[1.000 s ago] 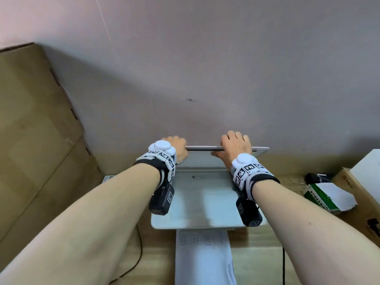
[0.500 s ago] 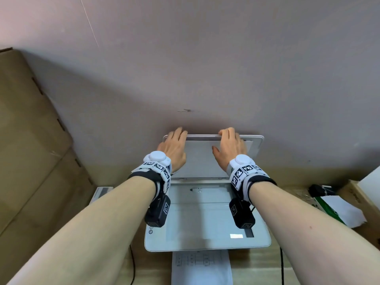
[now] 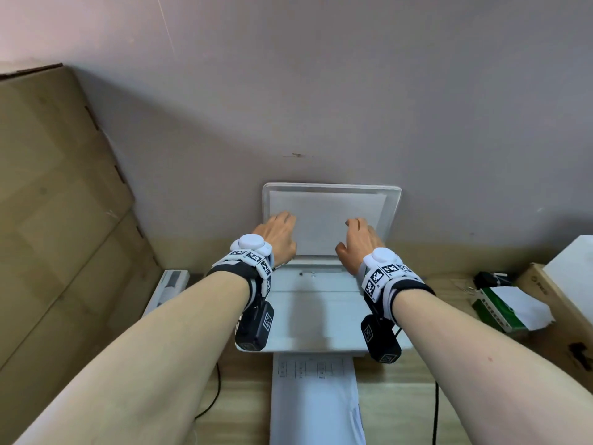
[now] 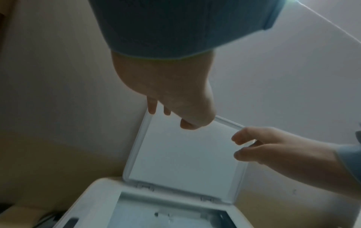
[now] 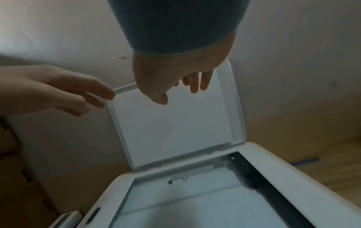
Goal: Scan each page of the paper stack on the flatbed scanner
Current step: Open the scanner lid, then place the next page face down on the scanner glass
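The white flatbed scanner (image 3: 321, 343) sits on the wooden desk against the wall. Its lid (image 3: 330, 216) stands upright, white inner pad facing me (image 4: 185, 154) (image 5: 175, 123). A white sheet seems to lie on the glass (image 5: 185, 200), with a dark strip bare at its right. My left hand (image 3: 279, 229) (image 4: 170, 117) hovers before the lid's left part, fingers loose, holding nothing. In front of the lid's right part is my right hand (image 3: 359, 236) (image 5: 181, 91), also relaxed and empty. A printed page (image 3: 314, 390) sticks out of the front tray.
Flat cardboard (image 3: 64, 220) leans at the left. A small white device (image 3: 170, 287) lies beside the scanner. A green-and-white packet (image 3: 500, 309) and a cardboard box (image 3: 561, 316) stand at the right. Black cables (image 3: 434, 412) run over the desk.
The lid swung from half raised to upright against the wall. Both hands let go of its front edge and dropped lower in front of it.
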`<state>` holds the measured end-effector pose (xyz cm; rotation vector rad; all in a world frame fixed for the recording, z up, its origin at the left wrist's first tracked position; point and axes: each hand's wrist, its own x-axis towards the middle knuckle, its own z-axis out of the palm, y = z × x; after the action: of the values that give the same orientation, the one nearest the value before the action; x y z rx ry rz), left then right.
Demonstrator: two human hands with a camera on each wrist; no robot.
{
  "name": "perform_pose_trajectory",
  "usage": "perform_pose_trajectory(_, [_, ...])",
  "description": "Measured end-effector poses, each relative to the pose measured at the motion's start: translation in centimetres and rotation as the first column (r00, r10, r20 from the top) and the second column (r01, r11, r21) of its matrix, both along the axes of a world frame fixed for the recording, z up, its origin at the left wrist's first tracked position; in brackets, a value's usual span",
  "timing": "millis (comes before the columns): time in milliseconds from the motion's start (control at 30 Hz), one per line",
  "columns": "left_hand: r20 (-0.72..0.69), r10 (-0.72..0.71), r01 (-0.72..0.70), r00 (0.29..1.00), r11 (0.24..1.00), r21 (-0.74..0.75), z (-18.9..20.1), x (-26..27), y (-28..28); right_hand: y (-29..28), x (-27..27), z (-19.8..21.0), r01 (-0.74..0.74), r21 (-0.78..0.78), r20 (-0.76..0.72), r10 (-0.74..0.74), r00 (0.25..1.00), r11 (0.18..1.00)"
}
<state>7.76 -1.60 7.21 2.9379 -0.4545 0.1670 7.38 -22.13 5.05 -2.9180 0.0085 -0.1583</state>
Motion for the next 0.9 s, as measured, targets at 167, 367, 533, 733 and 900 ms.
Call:
perform_pose_trajectory(167, [-0.116, -0.028, 0.025, 0.993, 0.999, -0.032, -3.7, -5.5, -0.2, -0.9, -6.2, -3.7, 0.033, 0.031, -0.11, -0.029, 0.993, 0.999])
perform_pose_trajectory(367, [-0.426, -0.166, 0.152, 0.889, 0.986, -0.067, -12.3, -13.7, -0.8, -1.6, -14.5, -10.9, 0.131, 0.149, -0.186, -0.102, 0.977, 0.98])
perform_pose_trajectory(533, [-0.572, 0.008, -0.003, 0.82, 1.0, 0.01, -21.2, -19.6, -0.2, -2.5, -20.6, -19.6, 0.237, 0.206, -0.409, -0.136, 0.902, 0.949])
perform_pose_trajectory(733, [-0.626, 0.176, -0.281, 0.76, 0.957, -0.072, -28.4, -25.1, 0.3, -2.5, -25.9, -26.4, 0.358, 0.281, -0.522, -0.171, 0.836, 0.89])
perform_pose_trajectory(900, [-0.618, 0.145, -0.287, 0.773, 0.948, -0.137, -29.9, -28.0, 0.2, -2.0, -28.5, -27.3, 0.262, 0.25, -0.494, -0.11, 0.862, 0.932])
